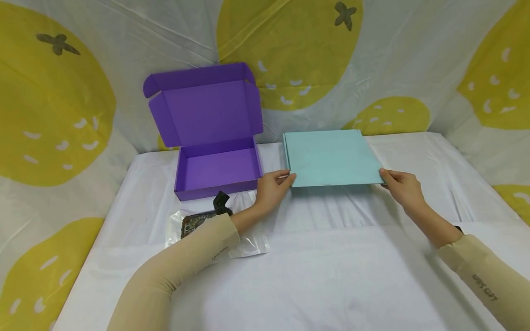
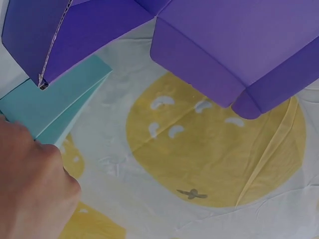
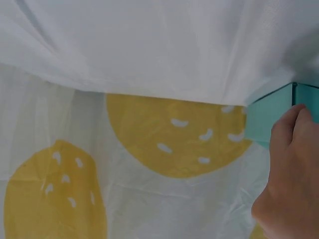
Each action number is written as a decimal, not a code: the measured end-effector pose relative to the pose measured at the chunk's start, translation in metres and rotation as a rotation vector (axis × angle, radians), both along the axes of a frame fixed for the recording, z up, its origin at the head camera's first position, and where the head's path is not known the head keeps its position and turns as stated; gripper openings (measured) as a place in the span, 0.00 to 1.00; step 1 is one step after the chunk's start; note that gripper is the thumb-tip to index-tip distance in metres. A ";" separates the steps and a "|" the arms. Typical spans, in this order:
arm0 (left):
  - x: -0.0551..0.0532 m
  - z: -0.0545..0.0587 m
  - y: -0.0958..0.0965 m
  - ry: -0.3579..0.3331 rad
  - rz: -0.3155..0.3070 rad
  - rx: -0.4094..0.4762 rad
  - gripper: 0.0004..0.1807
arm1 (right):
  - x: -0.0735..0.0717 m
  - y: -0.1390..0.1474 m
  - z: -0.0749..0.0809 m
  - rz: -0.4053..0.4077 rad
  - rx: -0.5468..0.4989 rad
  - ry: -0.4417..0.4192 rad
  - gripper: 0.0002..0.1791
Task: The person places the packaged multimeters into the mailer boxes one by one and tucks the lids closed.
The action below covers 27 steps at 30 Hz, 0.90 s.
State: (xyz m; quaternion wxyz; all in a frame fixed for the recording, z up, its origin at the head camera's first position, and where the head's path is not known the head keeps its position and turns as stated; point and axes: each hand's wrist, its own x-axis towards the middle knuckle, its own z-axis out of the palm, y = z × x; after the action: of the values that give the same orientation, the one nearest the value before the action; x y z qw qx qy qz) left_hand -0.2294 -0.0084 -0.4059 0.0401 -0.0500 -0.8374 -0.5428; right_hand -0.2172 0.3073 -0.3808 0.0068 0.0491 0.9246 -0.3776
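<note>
A flat light-teal cardboard box [image 1: 331, 156], its lid down, is held at its two near corners. My left hand [image 1: 271, 187] pinches the near left corner, thumb on top and fingers at the side. At the near right corner my right hand [image 1: 402, 187] grips the edge, thumb on the lid. The front edge overlaps a shadow on the white cloth. In the left wrist view, the left hand [image 2: 35, 181] is at the end of the teal box [image 2: 60, 97]. The right wrist view shows the right hand [image 3: 294, 174] with curled fingers at the box's corner [image 3: 271, 117].
Left of the teal box stands a purple cardboard box [image 1: 221, 168], its lid raised against the patterned cloth backdrop [image 1: 182, 27]. Before it, partly under my left forearm, a clear plastic bag [image 1: 252, 243] lies with a dark patterned item [image 1: 196, 220]. White cloth [image 1: 323, 276] covers the table.
</note>
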 end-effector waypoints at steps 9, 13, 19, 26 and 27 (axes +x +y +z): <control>0.001 0.006 -0.001 -0.013 -0.036 -0.063 0.19 | 0.002 0.000 -0.002 -0.039 -0.232 0.016 0.37; 0.001 0.006 -0.002 -0.010 -0.043 -0.108 0.19 | 0.001 0.002 -0.004 -0.050 -0.272 0.015 0.37; 0.003 0.007 -0.003 0.013 -0.053 -0.187 0.19 | 0.001 0.002 -0.008 -0.060 -0.350 0.018 0.37; 0.003 0.006 -0.005 0.042 -0.055 -0.258 0.19 | 0.003 -0.001 -0.012 -0.080 -0.411 0.066 0.35; 0.002 0.006 -0.006 0.039 -0.061 -0.251 0.19 | 0.003 -0.001 -0.013 -0.079 -0.421 0.072 0.34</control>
State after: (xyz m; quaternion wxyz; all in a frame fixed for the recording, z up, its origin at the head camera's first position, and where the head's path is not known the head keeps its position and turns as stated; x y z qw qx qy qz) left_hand -0.2270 -0.0141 -0.3999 0.0334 -0.0907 -0.8958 -0.4339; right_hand -0.2144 0.3059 -0.3939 -0.0308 0.0694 0.8225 -0.5637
